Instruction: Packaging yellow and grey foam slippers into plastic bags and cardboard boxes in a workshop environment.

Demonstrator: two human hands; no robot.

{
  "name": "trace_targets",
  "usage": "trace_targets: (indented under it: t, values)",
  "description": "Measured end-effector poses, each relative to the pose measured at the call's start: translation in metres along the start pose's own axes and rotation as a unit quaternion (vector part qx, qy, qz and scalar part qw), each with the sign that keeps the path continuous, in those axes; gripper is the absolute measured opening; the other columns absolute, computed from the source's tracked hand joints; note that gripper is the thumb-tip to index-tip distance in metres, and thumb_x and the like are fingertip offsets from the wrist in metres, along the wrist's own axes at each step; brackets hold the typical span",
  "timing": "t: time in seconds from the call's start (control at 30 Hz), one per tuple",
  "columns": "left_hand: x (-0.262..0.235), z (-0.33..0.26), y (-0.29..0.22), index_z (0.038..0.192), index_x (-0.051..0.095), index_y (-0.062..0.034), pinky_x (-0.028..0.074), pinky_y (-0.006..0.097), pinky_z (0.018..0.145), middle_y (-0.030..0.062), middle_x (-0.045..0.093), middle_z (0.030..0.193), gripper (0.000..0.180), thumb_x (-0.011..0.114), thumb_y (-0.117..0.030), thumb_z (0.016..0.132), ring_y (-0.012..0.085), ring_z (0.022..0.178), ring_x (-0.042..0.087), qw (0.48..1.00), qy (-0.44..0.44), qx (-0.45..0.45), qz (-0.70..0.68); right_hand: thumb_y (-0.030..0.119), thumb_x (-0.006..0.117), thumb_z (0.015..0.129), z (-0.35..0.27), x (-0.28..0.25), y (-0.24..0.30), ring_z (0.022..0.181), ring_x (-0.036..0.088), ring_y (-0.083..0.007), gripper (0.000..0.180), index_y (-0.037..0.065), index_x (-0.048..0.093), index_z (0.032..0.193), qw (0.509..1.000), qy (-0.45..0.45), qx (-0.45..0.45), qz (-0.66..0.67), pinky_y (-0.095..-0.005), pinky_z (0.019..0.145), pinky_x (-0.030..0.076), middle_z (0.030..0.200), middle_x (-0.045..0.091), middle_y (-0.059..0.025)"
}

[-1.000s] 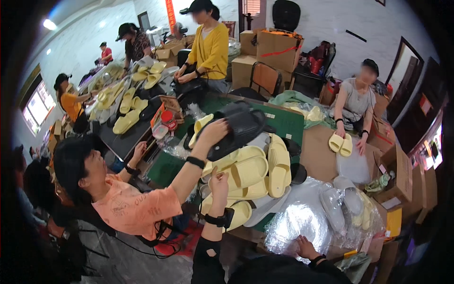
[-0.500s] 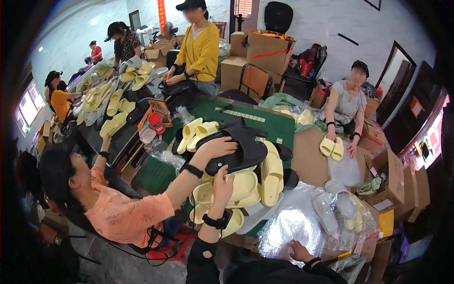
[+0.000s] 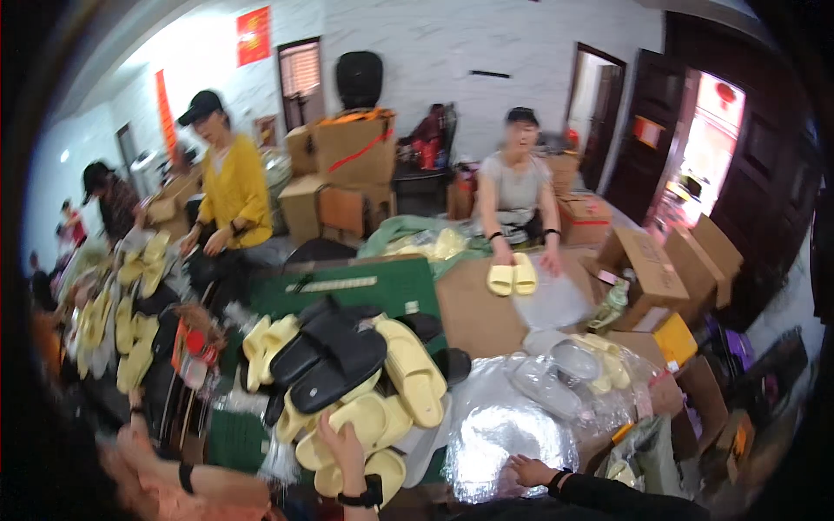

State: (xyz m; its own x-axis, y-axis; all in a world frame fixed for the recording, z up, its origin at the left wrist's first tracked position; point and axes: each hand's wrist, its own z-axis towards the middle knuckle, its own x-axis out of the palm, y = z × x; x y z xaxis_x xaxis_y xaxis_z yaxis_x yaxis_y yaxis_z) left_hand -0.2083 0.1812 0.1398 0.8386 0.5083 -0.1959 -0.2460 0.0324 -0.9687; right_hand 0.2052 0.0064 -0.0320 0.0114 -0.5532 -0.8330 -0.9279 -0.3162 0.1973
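My left hand (image 3: 342, 437), with a black watch on the wrist, rests with spread fingers against a pale yellow slipper (image 3: 358, 423) at the near edge of a heap of yellow slippers (image 3: 410, 369). A pair of black slippers (image 3: 334, 354) lies on top of that heap. My right hand (image 3: 528, 471), in a black sleeve, lies flat on a pile of clear plastic bags (image 3: 504, 425). Neither hand grips anything that I can see.
A co-worker's forearm in an orange sleeve (image 3: 195, 479) lies at the lower left. A seated person across the brown table (image 3: 473, 317) holds a yellow pair (image 3: 511, 279). A person in a yellow top (image 3: 233, 193) stands at the left. Cardboard boxes (image 3: 647, 273) stand at the right.
The co-worker's arm has let go of the black slippers and dropped back to the lower left; the pair now lies on the heap. The view has tilted up.
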Motion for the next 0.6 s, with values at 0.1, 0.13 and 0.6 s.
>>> trace_targets:
  t: [0.1,0.13,0.6]
  values:
    - [0.001,-0.008,-0.023,0.127,0.043,-0.0048,0.027,0.047,0.101,0.0214,0.034,0.133,0.054,0.058,-0.008,0.075,0.0373,0.120,0.036,0.971,-0.020,0.037,0.235,0.028,0.056,0.076,-0.004,-0.008,0.003,0.127,0.035,-0.0347,0.060,0.007,0.041,0.130,1.000,-0.005,0.012,0.015,-0.0435,0.089,0.046,0.142,0.030,-0.0179]
    - [0.004,-0.008,-0.033,0.126,0.044,-0.0041,0.029,0.046,0.099,0.0219,0.033,0.133,0.053,0.060,-0.007,0.075,0.0384,0.120,0.036,0.968,-0.025,0.051,0.245,0.025,0.055,0.077,-0.006,-0.003,0.004,0.128,0.034,-0.0334,0.053,0.002,0.044,0.124,0.998,-0.040,0.006,0.037,-0.0470,0.084,0.048,0.140,0.034,-0.0181]
    - [0.066,0.088,-0.047,0.134,0.033,-0.0082,0.032,0.048,0.096,0.0201,0.039,0.130,0.065,0.063,-0.010,0.077,0.0406,0.115,0.040,0.960,-0.004,0.081,0.268,0.024,0.050,0.080,0.000,0.009,0.006,0.131,0.030,-0.0315,0.058,0.004,0.036,0.132,0.996,-0.038,0.038,0.075,-0.0468,0.093,0.041,0.142,0.031,-0.0147]
